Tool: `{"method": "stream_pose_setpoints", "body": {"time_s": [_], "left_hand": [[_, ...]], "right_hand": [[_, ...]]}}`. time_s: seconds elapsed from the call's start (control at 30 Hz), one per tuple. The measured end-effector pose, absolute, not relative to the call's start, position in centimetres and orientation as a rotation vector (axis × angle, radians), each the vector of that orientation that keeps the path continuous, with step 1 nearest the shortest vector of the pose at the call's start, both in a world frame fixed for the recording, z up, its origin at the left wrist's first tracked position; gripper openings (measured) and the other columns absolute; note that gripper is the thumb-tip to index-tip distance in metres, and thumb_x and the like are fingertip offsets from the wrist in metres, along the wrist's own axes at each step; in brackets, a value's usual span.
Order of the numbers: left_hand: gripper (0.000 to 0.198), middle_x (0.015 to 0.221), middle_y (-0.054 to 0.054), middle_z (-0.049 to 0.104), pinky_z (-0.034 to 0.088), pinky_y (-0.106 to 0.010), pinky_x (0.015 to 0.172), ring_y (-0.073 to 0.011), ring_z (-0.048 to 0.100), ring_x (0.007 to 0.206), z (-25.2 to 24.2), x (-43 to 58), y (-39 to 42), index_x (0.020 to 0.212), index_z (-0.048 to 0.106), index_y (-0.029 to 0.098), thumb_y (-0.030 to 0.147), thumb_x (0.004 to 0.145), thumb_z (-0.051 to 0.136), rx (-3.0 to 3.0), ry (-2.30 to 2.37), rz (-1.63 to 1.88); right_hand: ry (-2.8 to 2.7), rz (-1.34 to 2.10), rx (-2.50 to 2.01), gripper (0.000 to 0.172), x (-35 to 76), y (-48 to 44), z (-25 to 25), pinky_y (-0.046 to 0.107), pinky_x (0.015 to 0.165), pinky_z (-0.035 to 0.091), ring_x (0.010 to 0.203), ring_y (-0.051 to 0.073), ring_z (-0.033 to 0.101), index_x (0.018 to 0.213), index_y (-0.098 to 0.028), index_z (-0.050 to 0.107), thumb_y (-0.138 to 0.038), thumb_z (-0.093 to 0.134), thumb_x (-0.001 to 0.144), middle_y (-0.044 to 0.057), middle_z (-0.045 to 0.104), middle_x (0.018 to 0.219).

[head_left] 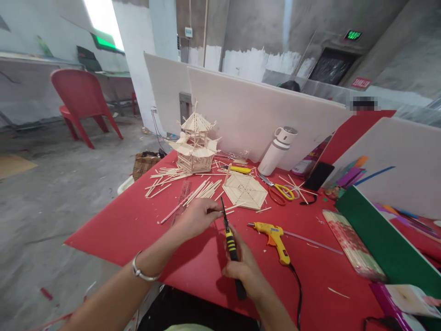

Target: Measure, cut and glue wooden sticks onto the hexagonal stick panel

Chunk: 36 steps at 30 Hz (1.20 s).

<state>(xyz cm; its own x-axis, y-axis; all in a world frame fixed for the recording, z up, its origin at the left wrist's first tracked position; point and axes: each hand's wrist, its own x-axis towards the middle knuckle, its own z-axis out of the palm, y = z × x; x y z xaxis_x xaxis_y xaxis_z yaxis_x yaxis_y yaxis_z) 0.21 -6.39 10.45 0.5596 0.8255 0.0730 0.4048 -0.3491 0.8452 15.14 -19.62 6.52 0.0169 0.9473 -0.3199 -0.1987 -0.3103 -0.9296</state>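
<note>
My right hand [243, 262] is wrapped round black-and-yellow pliers [231, 246], whose jaws point away from me. Beside the jaws, my left hand [200, 216] pinches a thin wooden stick [235, 207]; the fingers hide part of it. Just beyond the jaws lies a flat hexagonal panel [245, 189] made of sticks, with a short post at its left corner. Loose sticks [203, 192] and a dark red patterned ruler [182, 202] lie to the left of it. A stick-built pagoda model [195, 147] stands upright farther back.
On the red table [131, 225] a yellow glue gun [274, 234] lies right of my hands, its cord trailing forward. Scissors [280, 191], a yellow-handled cutter [240, 169], a white flask [277, 151] and a phone [319, 176] sit behind. Packaged sticks [354, 243] lie by a green divider [389, 239].
</note>
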Motion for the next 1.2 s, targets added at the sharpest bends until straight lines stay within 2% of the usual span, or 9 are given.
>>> {"method": "stream_pose_setpoints", "body": {"time_s": [0.23, 0.4, 0.5, 0.63, 0.83, 1.07, 1.2], "left_hand": [[0.025, 0.061, 0.001, 0.051, 0.034, -0.024, 0.062, -0.0119, 0.046, 0.061, 10.6, 0.3, -7.0, 0.059, 0.058, 0.015, 0.022, 0.083, 0.058, 2.007, 0.909, 0.693], [0.031, 0.057, 0.003, 0.044, 0.030, -0.024, 0.057, -0.0103, 0.039, 0.057, 10.5, 0.1, -7.6, 0.056, 0.051, 0.016, 0.024, 0.085, 0.056, 2.008, 0.904, 0.653], [0.027, 0.059, 0.002, 0.050, 0.030, -0.024, 0.057, -0.0107, 0.042, 0.058, 10.4, 0.2, -8.0, 0.061, 0.057, 0.015, 0.026, 0.086, 0.056, 2.025, 0.966, 0.678], [0.015, 0.066, 0.001, 0.059, 0.035, -0.023, 0.061, -0.0119, 0.049, 0.064, 10.3, 0.2, -8.2, 0.071, 0.066, 0.015, 0.023, 0.081, 0.059, 1.971, 0.993, 0.766], [0.024, 0.055, 0.003, 0.048, 0.033, -0.022, 0.055, -0.0097, 0.042, 0.053, 10.4, -0.1, -7.9, 0.059, 0.055, 0.016, 0.023, 0.082, 0.053, 1.911, 0.896, 0.682], [0.021, 0.059, 0.003, 0.047, 0.032, -0.023, 0.056, -0.0100, 0.041, 0.057, 10.4, 0.3, -8.3, 0.063, 0.057, 0.015, 0.026, 0.081, 0.056, 1.931, 0.923, 0.678], [0.022, 0.059, 0.003, 0.046, 0.032, -0.023, 0.056, -0.0102, 0.041, 0.058, 10.4, 0.2, -8.0, 0.062, 0.056, 0.015, 0.026, 0.080, 0.055, 1.936, 0.930, 0.653]], "right_hand": [[-1.038, 1.433, -1.445, 0.101, 15.4, -20.2, 7.7, 0.022, 0.050, 0.032, 0.057, 0.009, 0.039, 0.149, -0.025, 0.033, -0.008, 0.058, 0.053, -0.008, 0.044, 0.070], [-1.081, 1.400, -1.400, 0.098, 15.3, -20.5, 7.4, 0.022, 0.050, 0.031, 0.057, 0.009, 0.039, 0.147, -0.023, 0.034, -0.009, 0.055, 0.052, -0.008, 0.044, 0.071], [-1.088, 1.386, -1.439, 0.098, 15.4, -20.5, 7.3, 0.021, 0.047, 0.028, 0.054, 0.009, 0.036, 0.147, -0.021, 0.034, -0.010, 0.056, 0.052, -0.009, 0.042, 0.067], [-1.084, 1.406, -1.419, 0.098, 15.8, -20.5, 7.4, 0.021, 0.049, 0.030, 0.055, 0.008, 0.036, 0.147, -0.023, 0.035, -0.008, 0.056, 0.053, -0.008, 0.045, 0.070], [-1.171, 1.286, -1.496, 0.101, 15.9, -20.8, 7.1, 0.021, 0.053, 0.035, 0.059, 0.008, 0.042, 0.150, -0.024, 0.033, -0.006, 0.054, 0.053, -0.006, 0.053, 0.080], [-1.190, 1.299, -1.470, 0.097, 16.3, -20.7, 6.5, 0.022, 0.051, 0.031, 0.057, 0.010, 0.040, 0.147, -0.026, 0.037, -0.005, 0.054, 0.055, -0.007, 0.048, 0.070], [-1.176, 1.315, -1.479, 0.098, 16.4, -20.7, 6.7, 0.023, 0.055, 0.036, 0.061, 0.010, 0.043, 0.149, -0.027, 0.036, -0.006, 0.056, 0.055, -0.005, 0.054, 0.078]]}}
